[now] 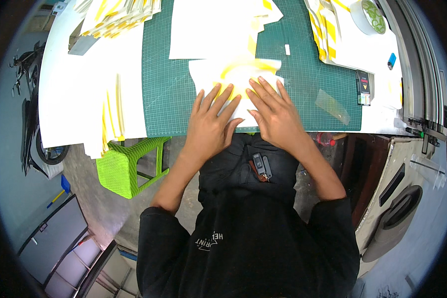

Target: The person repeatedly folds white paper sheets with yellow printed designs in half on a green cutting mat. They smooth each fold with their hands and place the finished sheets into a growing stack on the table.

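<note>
My left hand [208,123] and my right hand [276,115] lie side by side, fingers spread, on a white and yellow paper piece [202,73]. Its near part is hidden under my hands, and its far edge looks slightly curled. Beneath the paper is a green gridded cutting mat [166,94] near the table's front edge. Just beyond the paper lies a larger white sheet [208,30] with yellow parts at its right side. Neither hand grips anything.
White and yellow paper stacks [119,20] stand at the far left and far right [328,32]; more folded pieces [113,111] lie left. On the right are a round container [370,17], a blue lighter [392,61], a black box [363,88] and a clear strip [333,107]. A green stool [119,171] stands below.
</note>
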Motion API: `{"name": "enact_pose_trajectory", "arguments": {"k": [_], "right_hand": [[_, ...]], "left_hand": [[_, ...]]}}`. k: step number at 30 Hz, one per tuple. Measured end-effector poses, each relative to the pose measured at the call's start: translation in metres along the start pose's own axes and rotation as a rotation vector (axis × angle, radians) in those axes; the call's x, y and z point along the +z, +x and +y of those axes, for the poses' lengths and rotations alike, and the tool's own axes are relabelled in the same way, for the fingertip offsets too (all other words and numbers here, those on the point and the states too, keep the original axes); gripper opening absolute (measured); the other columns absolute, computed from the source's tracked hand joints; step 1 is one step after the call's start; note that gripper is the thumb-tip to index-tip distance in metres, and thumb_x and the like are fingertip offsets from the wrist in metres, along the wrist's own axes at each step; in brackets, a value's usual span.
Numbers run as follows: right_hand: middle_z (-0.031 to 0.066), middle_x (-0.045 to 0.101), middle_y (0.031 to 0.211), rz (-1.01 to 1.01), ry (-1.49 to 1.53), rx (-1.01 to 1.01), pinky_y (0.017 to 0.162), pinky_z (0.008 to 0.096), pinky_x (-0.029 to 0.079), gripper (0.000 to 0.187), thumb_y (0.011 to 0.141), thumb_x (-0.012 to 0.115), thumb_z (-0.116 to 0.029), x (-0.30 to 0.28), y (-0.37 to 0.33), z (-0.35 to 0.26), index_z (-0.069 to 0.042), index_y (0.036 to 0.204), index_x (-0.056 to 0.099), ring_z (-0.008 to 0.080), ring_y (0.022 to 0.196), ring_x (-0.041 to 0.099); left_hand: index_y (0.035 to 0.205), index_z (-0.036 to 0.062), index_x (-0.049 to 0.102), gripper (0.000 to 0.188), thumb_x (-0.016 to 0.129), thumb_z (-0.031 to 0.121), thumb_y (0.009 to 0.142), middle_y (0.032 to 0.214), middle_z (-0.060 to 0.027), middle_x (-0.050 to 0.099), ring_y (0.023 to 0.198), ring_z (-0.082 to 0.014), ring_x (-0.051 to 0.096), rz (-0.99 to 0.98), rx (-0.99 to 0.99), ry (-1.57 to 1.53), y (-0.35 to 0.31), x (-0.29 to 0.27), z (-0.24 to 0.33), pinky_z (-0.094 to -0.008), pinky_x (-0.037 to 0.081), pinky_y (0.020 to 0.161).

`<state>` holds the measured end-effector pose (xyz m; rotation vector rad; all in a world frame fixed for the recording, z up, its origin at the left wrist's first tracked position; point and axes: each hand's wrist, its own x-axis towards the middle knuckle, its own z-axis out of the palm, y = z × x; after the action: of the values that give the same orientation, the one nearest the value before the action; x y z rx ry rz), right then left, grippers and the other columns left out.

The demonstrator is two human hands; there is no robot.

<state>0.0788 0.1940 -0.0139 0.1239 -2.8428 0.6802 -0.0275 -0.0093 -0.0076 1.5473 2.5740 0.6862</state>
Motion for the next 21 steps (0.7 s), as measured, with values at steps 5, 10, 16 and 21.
{"name": "enact_pose_trajectory", "arguments": {"k": [5, 10, 16, 21], "right_hand": [[0.0186, 0.042, 0.167, -0.110, -0.098, -0.016, 0.127, 0.0703, 0.015, 0.082, 0.093, 0.070, -0.055, -0.015, 0.023, 0.029, -0.002, 0.154, 0.053, 0.0374, 0.158, 0.033], [0.0179, 0.038, 0.170, -0.136, -0.147, -0.024, 0.126, 0.0744, 0.009, 0.105, 0.083, 0.072, -0.075, -0.016, 0.040, 0.050, -0.004, 0.157, 0.050, 0.0370, 0.161, 0.028], [0.0178, 0.041, 0.168, -0.104, -0.167, 0.010, 0.124, 0.0760, 0.007, 0.101, 0.084, 0.072, -0.073, -0.020, 0.039, 0.051, -0.004, 0.155, 0.052, 0.0374, 0.159, 0.032], [0.0160, 0.054, 0.157, -0.042, -0.289, 0.094, 0.124, 0.0756, 0.011, 0.065, 0.099, 0.067, -0.046, -0.023, 0.040, 0.036, -0.003, 0.147, 0.058, 0.0359, 0.151, 0.043]], "left_hand": [[0.160, 0.0073, 0.044, 0.094, 0.077, 0.057, 0.088, 0.171, -0.0223, 0.032, 0.159, -0.0459, 0.026, -0.144, 0.023, 0.134, 0.022, -0.017, -0.017, -0.0702, 0.018, 0.126], [0.166, 0.0072, 0.033, 0.123, 0.080, 0.075, 0.075, 0.173, -0.0247, 0.024, 0.161, -0.0469, 0.019, -0.203, 0.007, 0.194, 0.044, -0.022, -0.034, -0.0724, 0.012, 0.126], [0.165, 0.0091, 0.034, 0.120, 0.079, 0.075, 0.076, 0.173, -0.0220, 0.027, 0.161, -0.0429, 0.022, -0.206, 0.078, 0.209, 0.060, -0.022, -0.043, -0.0715, 0.013, 0.127], [0.160, 0.0096, 0.045, 0.082, 0.068, 0.057, 0.096, 0.168, -0.0166, 0.039, 0.156, -0.0369, 0.034, -0.126, 0.089, 0.158, 0.070, -0.014, -0.043, -0.0691, 0.018, 0.127]]}}
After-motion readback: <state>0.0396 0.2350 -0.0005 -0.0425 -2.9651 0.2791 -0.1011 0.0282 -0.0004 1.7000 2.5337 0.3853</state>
